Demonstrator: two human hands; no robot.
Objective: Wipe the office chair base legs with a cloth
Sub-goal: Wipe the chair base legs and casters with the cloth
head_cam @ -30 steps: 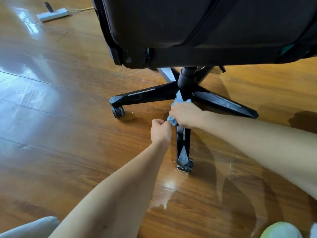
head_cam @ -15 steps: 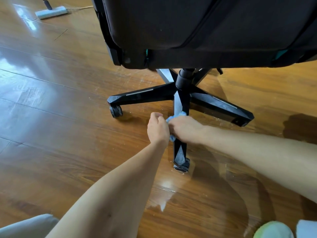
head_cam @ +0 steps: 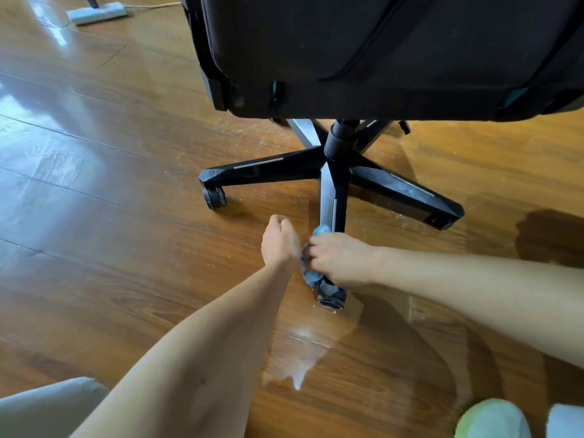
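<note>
Here the right hand [head_cam: 341,259] is closed round the blue cloth [head_cam: 311,275], pressed under it onto the near leg [head_cam: 331,197] just short of the caster [head_cam: 331,301]. The left hand [head_cam: 279,240] is fisted alongside, apparently empty. This leg seems nearly wiped; the left leg [head_cam: 262,167], beyond the fist, could be reached next.

We look down at a black padded office chair [head_cam: 379,52] standing on a glossy brown wooden floor [head_cam: 126,248]. Our right hand [head_cam: 339,259] grips a crumpled blue cloth [head_cam: 311,276] against the black base leg [head_cam: 331,197] that points toward us, just above its black caster wheel [head_cam: 331,302]. Our left hand [head_cam: 279,241] is curled into a fist just beside the cloth; we cannot tell whether it holds any of it. A flat grey mop head [head_cam: 96,12] lies well apart, at the upper left.
</note>
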